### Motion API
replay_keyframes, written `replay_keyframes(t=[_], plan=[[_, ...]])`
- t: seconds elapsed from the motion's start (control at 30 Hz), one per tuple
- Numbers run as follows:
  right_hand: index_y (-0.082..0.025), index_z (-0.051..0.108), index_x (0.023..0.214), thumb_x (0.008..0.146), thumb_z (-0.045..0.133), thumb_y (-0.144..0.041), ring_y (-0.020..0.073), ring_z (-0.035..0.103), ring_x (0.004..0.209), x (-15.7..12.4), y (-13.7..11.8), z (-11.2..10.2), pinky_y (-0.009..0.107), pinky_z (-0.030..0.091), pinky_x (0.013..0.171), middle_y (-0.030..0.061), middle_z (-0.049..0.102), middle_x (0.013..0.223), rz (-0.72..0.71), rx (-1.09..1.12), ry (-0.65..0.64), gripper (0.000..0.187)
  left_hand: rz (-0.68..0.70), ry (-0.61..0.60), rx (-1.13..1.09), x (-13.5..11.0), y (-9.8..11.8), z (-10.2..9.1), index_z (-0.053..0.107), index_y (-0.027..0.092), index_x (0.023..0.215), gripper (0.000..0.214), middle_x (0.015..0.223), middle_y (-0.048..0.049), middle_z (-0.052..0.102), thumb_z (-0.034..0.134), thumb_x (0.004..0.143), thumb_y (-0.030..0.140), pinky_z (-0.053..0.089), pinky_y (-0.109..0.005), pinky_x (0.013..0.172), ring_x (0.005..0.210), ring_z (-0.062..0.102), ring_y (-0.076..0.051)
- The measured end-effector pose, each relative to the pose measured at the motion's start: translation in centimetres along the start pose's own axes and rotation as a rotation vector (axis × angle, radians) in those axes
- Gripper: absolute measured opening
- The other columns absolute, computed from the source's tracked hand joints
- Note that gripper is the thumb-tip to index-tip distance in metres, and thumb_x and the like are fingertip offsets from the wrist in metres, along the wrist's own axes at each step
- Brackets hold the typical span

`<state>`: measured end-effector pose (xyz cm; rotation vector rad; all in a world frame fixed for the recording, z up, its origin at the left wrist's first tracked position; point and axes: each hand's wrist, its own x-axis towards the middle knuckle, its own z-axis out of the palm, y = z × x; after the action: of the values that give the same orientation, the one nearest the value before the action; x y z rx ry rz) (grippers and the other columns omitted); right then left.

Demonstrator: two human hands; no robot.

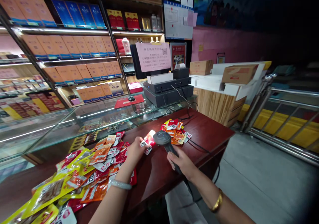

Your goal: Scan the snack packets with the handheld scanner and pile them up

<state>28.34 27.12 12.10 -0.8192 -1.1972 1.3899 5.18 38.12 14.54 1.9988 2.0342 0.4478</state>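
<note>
My right hand point(181, 161) is wrapped round the handle of a dark barcode scanner point(163, 138), its head pointing left. Pinched in my left hand point(136, 148) is a small red and white snack packet point(149, 141), lit brightly by the scanner's light just in front of it. To the left spreads a large heap of snack packets point(99, 164) in yellow, red, orange and white, partly behind my left forearm. A smaller pile of packets point(176, 130) lies beyond the scanner on the dark red table point(159, 174).
A glass display counter point(62, 127) borders the table's far side. On it stand a monitor point(136, 62) with a pink sign and a black cash drawer point(164, 96). Black cables point(199, 146) trail over the table's right side. Metal railings point(286, 127) stand at right.
</note>
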Motion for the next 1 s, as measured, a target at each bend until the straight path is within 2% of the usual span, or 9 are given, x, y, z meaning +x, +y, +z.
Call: replay_keyframes(t=[0.2,0.3,0.4,0.47,0.57,0.67,0.73,0.8,1.0], plan=[[-0.022,0.061,0.110,0.087,0.070,-0.068,0.0094,0.038,0.048,-0.4,0.1,-0.7,0.023,0.034,0.049,-0.0092,0.048,0.064,0.004,0.006,0.029,0.052,-0.004,0.034,-0.199,0.8,-0.4,1.8,0.054,0.023,0.101,0.030,0.101,-0.0067,0.077,0.073,0.085,0.041,0.045,-0.029,0.076,0.097,0.073,-0.026],[-0.020,0.062,0.118,0.087,0.071,-0.067,0.0098,0.039,0.049,-0.8,0.6,-0.9,0.024,0.035,0.050,-0.0090,0.049,0.064,0.008,-0.013,0.049,0.057,-0.056,0.045,-0.506,1.5,0.7,2.8,0.053,0.023,0.092,0.031,0.084,-0.0030,0.072,0.078,0.078,0.033,0.046,-0.029,0.071,0.081,0.071,-0.023],[-0.018,0.060,0.125,0.085,0.072,-0.068,0.0103,0.040,0.049,-1.3,1.1,-0.9,0.024,0.036,0.050,-0.0089,0.049,0.063,0.020,-0.031,0.080,0.065,-0.098,-0.057,-0.892,2.0,3.2,3.9,0.054,0.021,0.088,0.028,0.067,0.0032,0.065,0.078,0.075,0.028,0.048,-0.027,0.063,0.062,0.065,-0.017],[-0.017,0.058,0.129,0.084,0.072,-0.071,0.0103,0.040,0.049,-1.6,1.3,-1.0,0.024,0.036,0.049,-0.0090,0.049,0.063,0.032,-0.039,0.106,0.071,-0.081,-0.130,-1.011,2.0,5.5,4.6,0.057,0.020,0.090,0.027,0.065,0.0036,0.065,0.078,0.075,0.028,0.049,-0.025,0.061,0.057,0.063,-0.015],[-0.017,0.055,0.134,0.083,0.073,-0.072,0.0105,0.040,0.048,-1.9,1.4,-1.3,0.024,0.036,0.049,-0.0090,0.049,0.063,0.043,-0.043,0.131,0.077,-0.023,-0.215,-1.114,1.6,8.5,4.9,0.064,0.017,0.099,0.032,0.078,-0.0024,0.073,0.079,0.075,0.031,0.054,-0.026,0.066,0.065,0.068,-0.015],[-0.018,0.054,0.135,0.084,0.073,-0.070,0.0109,0.041,0.049,-2.1,1.1,-1.8,0.024,0.036,0.049,-0.0089,0.049,0.063,0.022,-0.011,0.141,0.075,0.010,-0.399,-1.284,1.0,10.0,4.4,0.070,0.015,0.114,0.046,0.093,-0.0090,0.078,0.083,0.073,0.031,0.058,-0.030,0.073,0.076,0.073,-0.017],[-0.019,0.057,0.131,0.085,0.072,-0.069,0.0104,0.040,0.049,-2.2,0.8,-2.2,0.024,0.035,0.049,-0.0088,0.049,0.063,0.007,0.005,0.143,0.070,0.014,-0.497,-1.383,0.7,9.8,3.8,0.071,0.014,0.120,0.054,0.099,-0.0112,0.079,0.086,0.071,0.029,0.058,-0.029,0.075,0.077,0.073,-0.018],[-0.019,0.059,0.126,0.084,0.072,-0.070,0.0096,0.038,0.048,-2.2,0.7,-2.5,0.024,0.034,0.049,-0.0088,0.048,0.064,0.008,0.000,0.145,0.068,0.012,-0.480,-1.387,0.4,8.4,3.1,0.071,0.014,0.122,0.056,0.105,-0.0122,0.080,0.087,0.071,0.032,0.058,-0.029,0.077,0.080,0.074,-0.017],[-0.019,0.056,0.128,0.082,0.074,-0.070,0.0102,0.039,0.049,-2.6,1.2,-3.1,0.024,0.033,0.049,-0.0089,0.048,0.065,0.042,-0.009,0.140,0.071,0.102,-0.150,-0.905,-2.6,0.7,0.9,0.074,0.016,0.116,0.051,0.120,-0.0133,0.078,0.079,0.076,0.047,0.055,-0.042,0.101,0.111,0.072,-0.028]])
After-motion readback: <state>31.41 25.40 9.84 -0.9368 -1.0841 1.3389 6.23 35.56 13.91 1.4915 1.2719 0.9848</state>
